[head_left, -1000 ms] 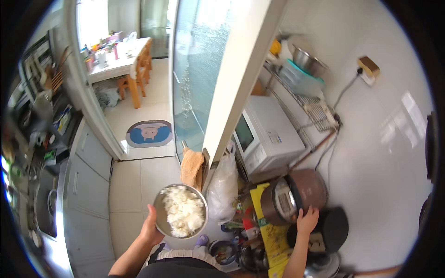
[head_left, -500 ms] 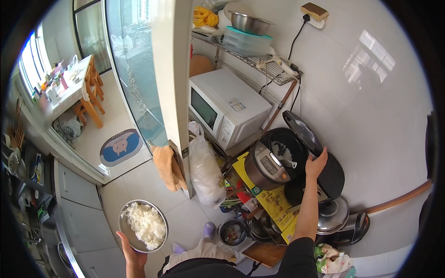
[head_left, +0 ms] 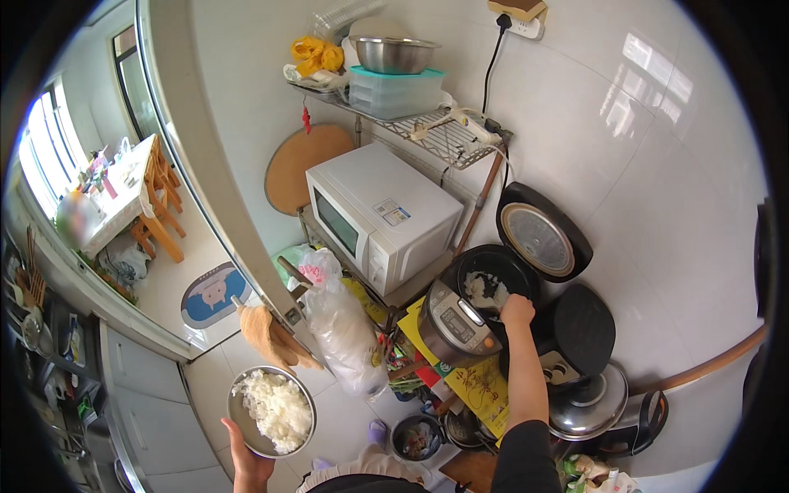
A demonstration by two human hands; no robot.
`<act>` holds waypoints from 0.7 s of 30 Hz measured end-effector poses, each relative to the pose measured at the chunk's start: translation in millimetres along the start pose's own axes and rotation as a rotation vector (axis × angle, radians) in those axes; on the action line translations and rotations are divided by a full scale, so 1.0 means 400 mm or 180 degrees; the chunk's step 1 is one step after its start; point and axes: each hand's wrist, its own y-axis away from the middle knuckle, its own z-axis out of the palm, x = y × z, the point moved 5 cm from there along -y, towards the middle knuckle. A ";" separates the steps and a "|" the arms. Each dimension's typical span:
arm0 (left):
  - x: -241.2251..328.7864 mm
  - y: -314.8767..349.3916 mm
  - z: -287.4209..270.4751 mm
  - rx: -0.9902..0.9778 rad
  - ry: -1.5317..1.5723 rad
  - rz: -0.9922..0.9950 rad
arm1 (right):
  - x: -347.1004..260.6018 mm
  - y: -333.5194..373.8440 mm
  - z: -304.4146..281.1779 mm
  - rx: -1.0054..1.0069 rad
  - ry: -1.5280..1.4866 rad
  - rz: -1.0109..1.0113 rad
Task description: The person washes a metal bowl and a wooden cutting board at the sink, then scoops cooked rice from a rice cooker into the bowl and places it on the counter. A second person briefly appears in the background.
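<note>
My left hand (head_left: pixel 248 462) grips a round metal bowl (head_left: pixel 311 411) by its side, thumb up along the rim. Cooked white rice (head_left: pixel 279 411) is heaped in it. At the right, my right hand (head_left: pixel 517 311) is closed at the near rim of an open rice cooker (head_left: pixel 457 322), around the handle of a white rice paddle (head_left: pixel 491 303); its fingers hide most of the handle. Some rice lies inside the dark inner pot (head_left: pixel 526 271). The cooker's lid (head_left: pixel 542 234) stands raised behind it.
A white microwave (head_left: pixel 386 214) stands behind the cooker, below a wire shelf (head_left: pixel 460 135). Next to my right forearm are a black-topped appliance (head_left: pixel 582 324) and a lidded pot (head_left: pixel 588 401). A filled plastic bag (head_left: pixel 345 341) and an orange towel (head_left: pixel 275 337) hang by the doorway.
My right hand has left the cooker's lid and come down to the pot, closing on the rice paddle. The lid now stands further open. The view has shifted, and the bowl stays in my left hand.
</note>
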 end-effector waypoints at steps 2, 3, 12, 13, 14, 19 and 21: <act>-0.013 -0.008 0.023 -0.0003 -0.0003 0.0006 | 0.001 -0.016 0.014 -0.0224 0.0087 -0.0100; -0.019 -0.013 0.034 -0.0033 -0.0020 -0.0006 | 0.016 -0.028 0.023 -0.0121 -0.0009 0.0006; -0.051 -0.021 0.084 -0.0138 -0.0163 -0.0090 | 0.006 -0.032 -0.022 0.0380 -0.0567 0.0256; -0.059 -0.025 0.084 -0.0164 -0.0182 -0.0093 | 0.002 -0.029 -0.026 0.0422 -0.0664 0.0222; -0.066 -0.028 0.085 -0.0194 -0.0192 -0.0095 | -0.004 -0.025 -0.033 0.0473 -0.0756 0.0187; -0.084 -0.019 0.086 0.0013 -0.0096 -0.0097 | -0.033 -0.012 -0.212 0.1523 -0.0947 -0.0356; -0.085 -0.010 0.081 0.0002 -0.0088 -0.0083 | 0.004 -0.016 -0.379 0.3132 -0.0747 -0.0864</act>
